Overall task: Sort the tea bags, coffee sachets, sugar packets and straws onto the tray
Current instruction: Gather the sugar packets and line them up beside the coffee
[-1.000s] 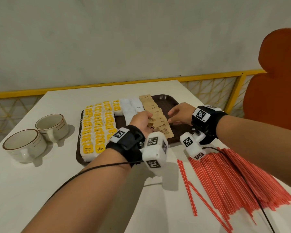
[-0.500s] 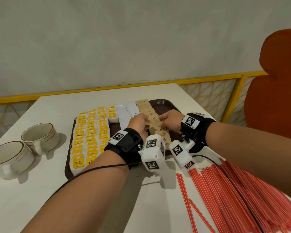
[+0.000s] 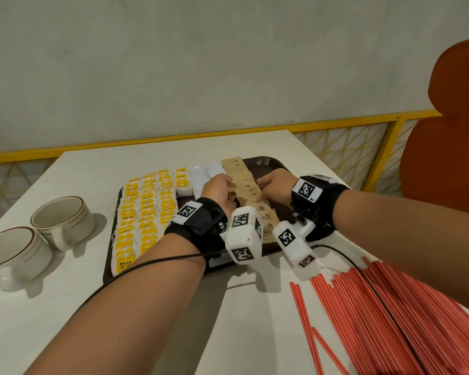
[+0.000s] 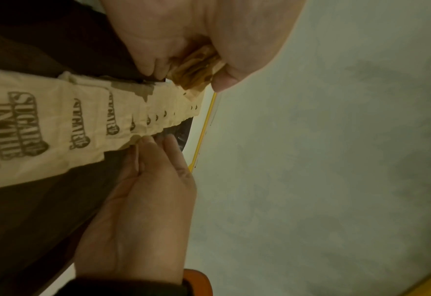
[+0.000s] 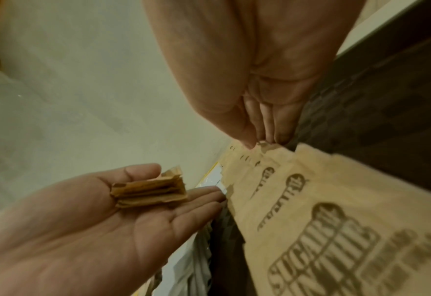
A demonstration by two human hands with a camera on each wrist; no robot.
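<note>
A dark brown tray [image 3: 266, 165] holds yellow tea bags [image 3: 144, 212], white sachets [image 3: 206, 171] and an overlapping row of brown sugar packets [image 3: 244, 180] [image 4: 57, 128] [image 5: 310, 200]. My left hand [image 3: 220, 190] [image 5: 176, 184] is at the row's left side and holds a small stack of sugar packets [image 5: 148, 192] [image 4: 196, 68] between thumb and fingers. My right hand [image 3: 271, 185] [image 5: 262, 140] is at the row's right edge, thumb and fingertips pinching the edge of one packet. Red straws [image 3: 390, 307] lie in a heap on the table to the right.
Two white cups [image 3: 63, 220] [image 3: 11, 255] stand left of the tray. A yellow rail [image 3: 173, 139] runs behind the table's far edge. An orange chair [image 3: 444, 144] stands at the right. Two stray straws [image 3: 303, 320] lie near the front.
My right hand has come left onto the row's edge, and both hands have moved farther up the row. The left hand still holds its stack.
</note>
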